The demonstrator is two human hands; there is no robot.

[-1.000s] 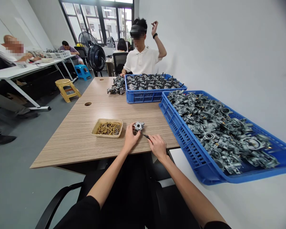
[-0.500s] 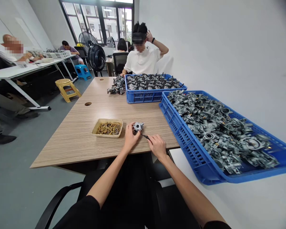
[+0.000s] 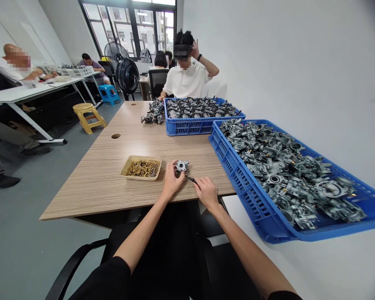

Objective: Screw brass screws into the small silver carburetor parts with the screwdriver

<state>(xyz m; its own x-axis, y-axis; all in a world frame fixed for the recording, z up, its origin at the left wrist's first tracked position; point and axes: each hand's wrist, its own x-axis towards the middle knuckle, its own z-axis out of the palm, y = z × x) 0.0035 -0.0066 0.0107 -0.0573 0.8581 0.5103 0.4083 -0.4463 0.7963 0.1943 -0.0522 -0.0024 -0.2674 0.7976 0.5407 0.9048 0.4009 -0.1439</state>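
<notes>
Near the front edge of the wooden table [image 3: 150,141], my left hand [image 3: 171,179] grips a small grey metal carburetor body [image 3: 181,166] by its left side. My right hand [image 3: 207,191] is closed around the dark handle of a screwdriver [image 3: 191,179], whose thin tip points left at the lower side of the carburetor body. Exactly where the tip meets the metal is too small to make out. Left of my left hand stands a cream plastic box [image 3: 123,171] holding many small brass-coloured screw-like parts [image 3: 143,168].
A blue crate [image 3: 246,196] of loose carburetor bodies stands close on my right. Behind it, another blue crate [image 3: 187,127] holds rows of carburetors, with a pile of carburetors [image 3: 154,112] beside it. A co-worker [image 3: 187,79] sits across the table, one hand raised to the head.
My hands, the carburetor body and the screwdriver hold nearly the same positions. The co-worker opposite has shifted the raised arm and head slightly.
</notes>
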